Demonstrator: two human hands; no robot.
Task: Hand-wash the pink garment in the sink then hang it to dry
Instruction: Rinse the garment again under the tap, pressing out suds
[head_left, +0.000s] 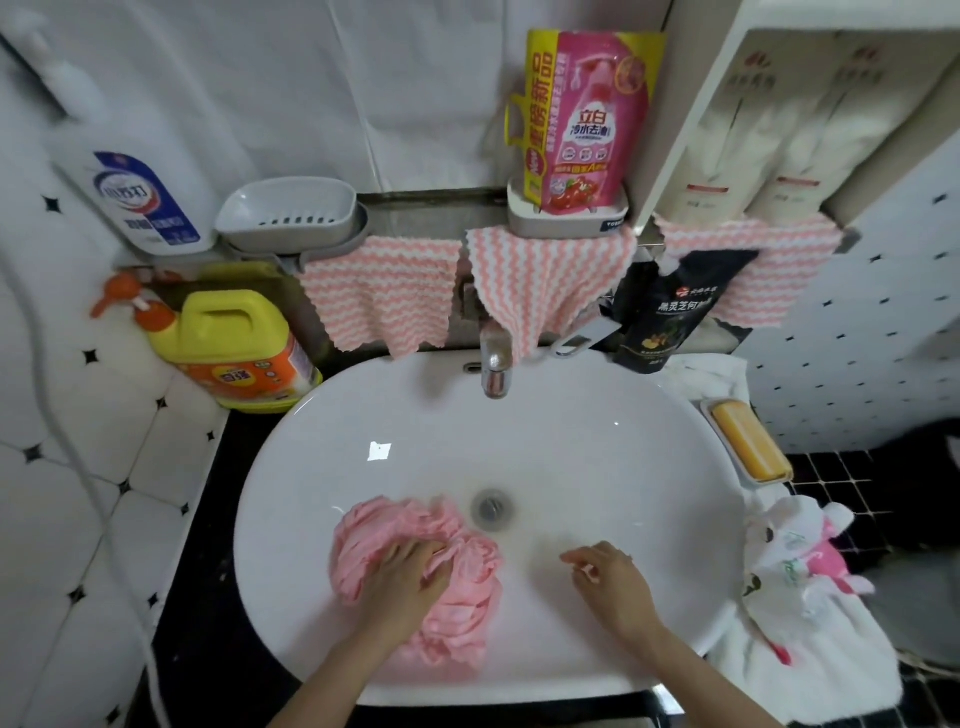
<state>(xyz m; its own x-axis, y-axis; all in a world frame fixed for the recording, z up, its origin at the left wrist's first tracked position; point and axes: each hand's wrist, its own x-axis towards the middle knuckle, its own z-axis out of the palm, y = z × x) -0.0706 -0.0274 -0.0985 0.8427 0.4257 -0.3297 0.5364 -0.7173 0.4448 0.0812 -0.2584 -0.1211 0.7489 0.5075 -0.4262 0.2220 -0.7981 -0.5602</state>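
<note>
Pink garment bunched at front-left of sink, beside drain. Left hand clutching its folds; right hand loosely curled, empty. Likely soft, limp, heavy once wet; best gathered at bunched middle.

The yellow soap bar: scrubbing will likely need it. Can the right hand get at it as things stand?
Probably yes. The right hand holds nothing, fingers loosely curled, and the soap bar lies uncovered in its dish right of the sink, with nothing between them.
</note>
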